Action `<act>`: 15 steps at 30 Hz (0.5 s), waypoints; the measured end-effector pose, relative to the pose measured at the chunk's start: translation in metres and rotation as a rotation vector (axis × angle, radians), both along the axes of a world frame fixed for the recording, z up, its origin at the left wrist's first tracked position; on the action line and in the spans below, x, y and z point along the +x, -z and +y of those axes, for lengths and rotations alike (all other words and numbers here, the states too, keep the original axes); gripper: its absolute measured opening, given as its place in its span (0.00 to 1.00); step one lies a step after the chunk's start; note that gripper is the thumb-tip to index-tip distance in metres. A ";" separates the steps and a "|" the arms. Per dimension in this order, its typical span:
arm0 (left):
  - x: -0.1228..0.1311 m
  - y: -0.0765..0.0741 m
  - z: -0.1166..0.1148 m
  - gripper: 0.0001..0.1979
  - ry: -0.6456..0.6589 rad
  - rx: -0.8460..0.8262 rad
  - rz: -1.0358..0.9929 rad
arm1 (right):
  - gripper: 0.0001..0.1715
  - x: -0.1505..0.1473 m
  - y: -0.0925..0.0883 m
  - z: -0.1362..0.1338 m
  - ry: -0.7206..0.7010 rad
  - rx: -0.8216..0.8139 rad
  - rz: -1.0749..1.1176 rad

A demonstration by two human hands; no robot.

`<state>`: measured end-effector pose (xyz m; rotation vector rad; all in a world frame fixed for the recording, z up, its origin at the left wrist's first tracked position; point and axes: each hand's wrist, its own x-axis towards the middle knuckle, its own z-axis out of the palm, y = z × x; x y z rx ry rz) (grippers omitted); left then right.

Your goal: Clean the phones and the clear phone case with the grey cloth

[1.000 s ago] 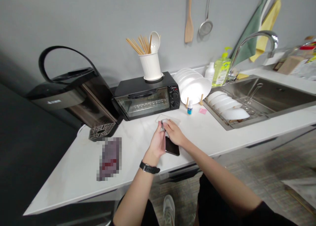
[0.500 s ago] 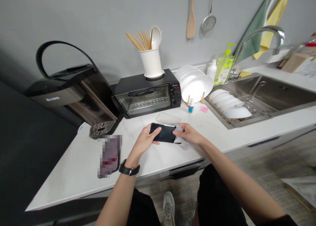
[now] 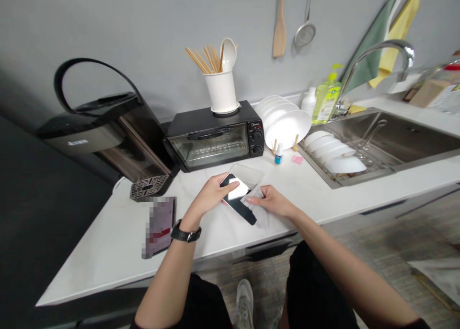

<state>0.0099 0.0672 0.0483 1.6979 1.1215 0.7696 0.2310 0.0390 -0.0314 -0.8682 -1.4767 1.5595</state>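
My left hand (image 3: 214, 193) grips a black smartphone (image 3: 240, 208) by its upper left end, thumb across the glass. The phone is tilted, its lower end pointing down and right, and light glares off the screen. In my right hand (image 3: 271, 200) a thin greyish-white cloth (image 3: 256, 194) is pinched, pressed against the phone's right edge. Part of the cloth hangs below the fingers. Just behind the phone a clear phone case (image 3: 247, 173) lies on the white counter (image 3: 204, 238). A small blue-and-white bottle (image 3: 278, 155) stands beyond my right hand, with a pink square (image 3: 297, 159) beside it.
A black toaster oven (image 3: 215, 144) carries a white utensil cup (image 3: 220, 91). To the left stand a dark drink machine (image 3: 122, 132) and a tablet-like device (image 3: 161, 228), partly blurred out. White plates (image 3: 287, 127), bowls (image 3: 345, 163) and a steel sink (image 3: 406, 132) are on the right.
The phone has turned from nearly level to slanting, its right end now lower and nearer me. The cloth has shifted from the phone's right end to its upper right edge.
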 end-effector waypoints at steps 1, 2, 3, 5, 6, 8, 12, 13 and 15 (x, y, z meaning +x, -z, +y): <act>0.002 -0.001 0.001 0.17 0.003 0.037 0.005 | 0.26 -0.004 0.002 -0.001 0.055 -0.007 -0.032; 0.004 -0.003 0.002 0.16 0.001 0.070 0.010 | 0.28 -0.008 0.004 -0.002 0.089 -0.027 -0.027; 0.006 -0.003 0.004 0.16 -0.012 0.096 0.011 | 0.27 -0.012 0.005 -0.004 0.095 -0.063 0.018; 0.010 -0.004 0.009 0.15 -0.070 0.119 -0.013 | 0.23 -0.021 0.006 -0.009 0.022 -0.169 0.191; 0.012 -0.004 0.012 0.14 -0.096 0.118 -0.033 | 0.24 -0.025 0.006 -0.011 -0.037 -0.221 0.277; 0.015 -0.001 0.017 0.14 -0.129 0.125 -0.078 | 0.28 -0.032 0.007 -0.013 -0.111 -0.280 0.372; 0.022 0.014 0.017 0.16 -0.317 0.199 -0.191 | 0.33 -0.044 0.009 -0.008 0.043 -0.310 0.339; 0.025 0.019 0.012 0.19 -0.370 0.176 -0.239 | 0.34 -0.046 0.009 -0.007 0.114 -0.296 0.336; 0.031 0.031 0.000 0.24 -0.413 0.071 -0.369 | 0.30 -0.049 0.008 -0.005 0.227 -0.235 0.371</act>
